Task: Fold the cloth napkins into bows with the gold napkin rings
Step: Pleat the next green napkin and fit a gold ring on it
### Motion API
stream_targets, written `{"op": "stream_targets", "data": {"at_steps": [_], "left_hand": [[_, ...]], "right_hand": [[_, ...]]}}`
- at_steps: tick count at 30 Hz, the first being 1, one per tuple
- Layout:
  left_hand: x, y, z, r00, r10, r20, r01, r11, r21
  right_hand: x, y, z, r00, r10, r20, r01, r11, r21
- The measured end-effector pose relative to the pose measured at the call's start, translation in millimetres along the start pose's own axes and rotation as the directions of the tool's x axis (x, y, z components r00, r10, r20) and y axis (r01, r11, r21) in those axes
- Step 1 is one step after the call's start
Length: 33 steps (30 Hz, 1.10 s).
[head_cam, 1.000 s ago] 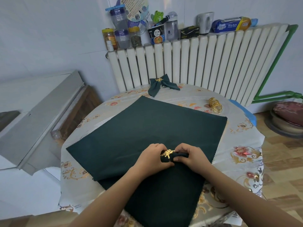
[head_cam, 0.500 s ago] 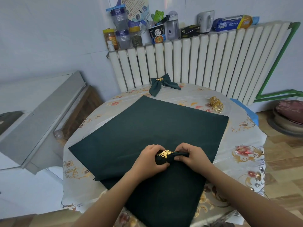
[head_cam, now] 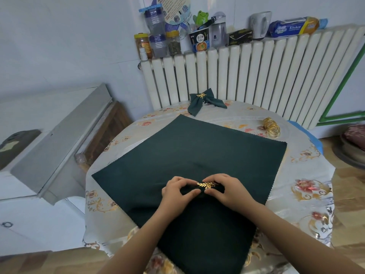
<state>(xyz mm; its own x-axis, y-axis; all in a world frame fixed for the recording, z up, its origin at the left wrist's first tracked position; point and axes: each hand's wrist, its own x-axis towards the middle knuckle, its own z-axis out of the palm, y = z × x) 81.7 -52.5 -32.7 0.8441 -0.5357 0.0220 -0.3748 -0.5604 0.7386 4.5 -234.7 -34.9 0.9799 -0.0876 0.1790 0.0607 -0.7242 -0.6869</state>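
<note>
A rolled dark green napkin (head_cam: 192, 189) lies on top of a flat spread of dark green napkins (head_cam: 189, 153). A gold leaf napkin ring (head_cam: 207, 184) sits around the roll. My left hand (head_cam: 176, 191) pinches the roll just left of the ring. My right hand (head_cam: 227, 189) curls over the ring and the roll's right end, which it hides. A finished green bow (head_cam: 205, 99) with a gold ring lies at the table's far edge. Several loose gold rings (head_cam: 272, 127) sit in a heap at the far right.
The round table (head_cam: 308, 175) has a floral plastic cover. A white radiator (head_cam: 256, 72) stands behind it, with jars, bottles and boxes on top. A grey cabinet (head_cam: 51, 147) is at the left. A cushioned stool (head_cam: 353, 143) stands on the wooden floor at the right.
The gold ring has slid to the right along the rolled napkin, now under my right hand's fingers. More of the roll shows between my two hands.
</note>
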Motion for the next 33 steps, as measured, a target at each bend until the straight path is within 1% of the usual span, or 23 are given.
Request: {"op": "stream_targets", "data": {"at_steps": [4,8,10,13,16,18,20,22,25,30,33], "left_hand": [[3,5,3,0.999,-0.028,-0.031,0.032,0.990,0.138],[9,9,2,0.998,-0.063,0.021,0.059,0.985,0.165],[9,9,-1,0.998,-0.040,0.044,0.032,0.987,0.160],[13,6,-4,0.994,0.011,0.105,-0.029,0.986,0.163],[18,13,-4,0.965,0.053,0.255,-0.084,0.990,0.112],[22,21,-1,0.945,0.112,0.309,-0.165,0.974,0.153],[24,28,3,0.941,0.157,0.299,-0.223,0.953,0.203],[27,29,7,0.943,0.198,0.268,-0.255,0.947,0.198],[30,29,9,0.946,0.173,0.275,-0.225,0.960,0.169],[31,26,-1,0.938,0.188,0.292,-0.252,0.947,0.201],[33,20,-10,0.941,0.153,0.302,-0.226,0.948,0.225]], "right_hand": [[-6,6,3,0.999,0.014,-0.051,-0.011,0.997,0.074],[-5,4,7,0.991,0.065,-0.119,-0.049,0.990,0.133],[-3,2,10,0.993,0.067,-0.097,-0.053,0.989,0.140],[-4,2,8,0.998,0.054,-0.014,-0.051,0.989,0.137],[-8,8,2,0.997,0.056,0.060,-0.063,0.991,0.118],[-12,15,-2,0.993,0.104,0.052,-0.108,0.990,0.092],[-14,20,-4,0.992,0.121,0.032,-0.121,0.993,0.013],[-16,20,-5,0.992,0.126,0.015,-0.125,0.992,-0.027],[-13,20,-5,0.990,0.139,-0.004,-0.139,0.990,-0.038],[-12,20,-5,0.991,0.134,0.015,-0.134,0.990,-0.036],[-12,21,-4,0.993,0.119,0.006,-0.119,0.992,-0.041]]}}
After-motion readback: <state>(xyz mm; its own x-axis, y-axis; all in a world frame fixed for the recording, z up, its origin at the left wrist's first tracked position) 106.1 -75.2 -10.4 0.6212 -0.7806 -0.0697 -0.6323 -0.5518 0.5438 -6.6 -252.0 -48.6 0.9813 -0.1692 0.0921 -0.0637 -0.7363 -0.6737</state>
